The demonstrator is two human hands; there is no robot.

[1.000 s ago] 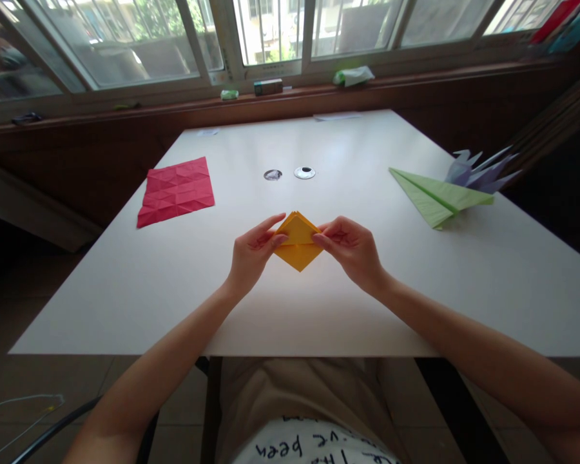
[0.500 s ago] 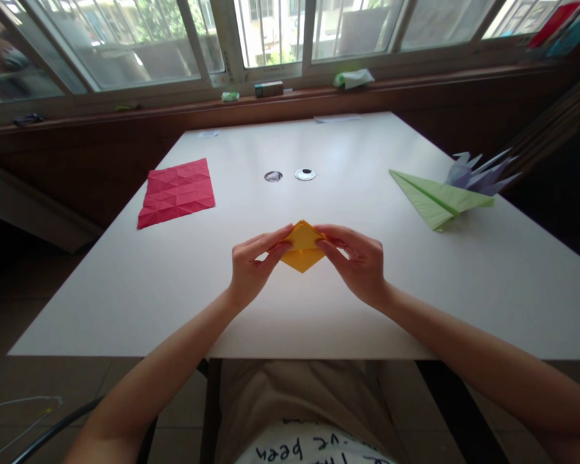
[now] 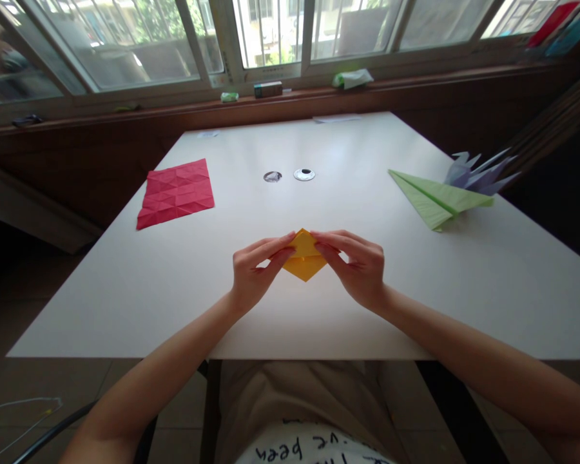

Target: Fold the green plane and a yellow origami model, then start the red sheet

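Note:
A folded yellow paper (image 3: 305, 267), diamond-shaped with a crease across its middle, is held up above the white table in front of me. My left hand (image 3: 258, 267) pinches its left side between thumb and fingers. On the opposite side, my right hand (image 3: 357, 264) pinches it the same way. The paper's top and bottom points show between the hands; its side corners are mostly covered by my fingers.
On the white table (image 3: 125, 303) lie a creased red paper sheet (image 3: 176, 193) at left and two small round discs (image 3: 304, 174) beyond my hands. At right a green paper plane (image 3: 439, 200) rests before pale purple folded paper (image 3: 483, 174). A windowsill (image 3: 174, 108) runs behind.
The yellow paper has come slightly down and toward me, and my fingertips have shifted a little along its upper edges. Both hands keep their pinch.

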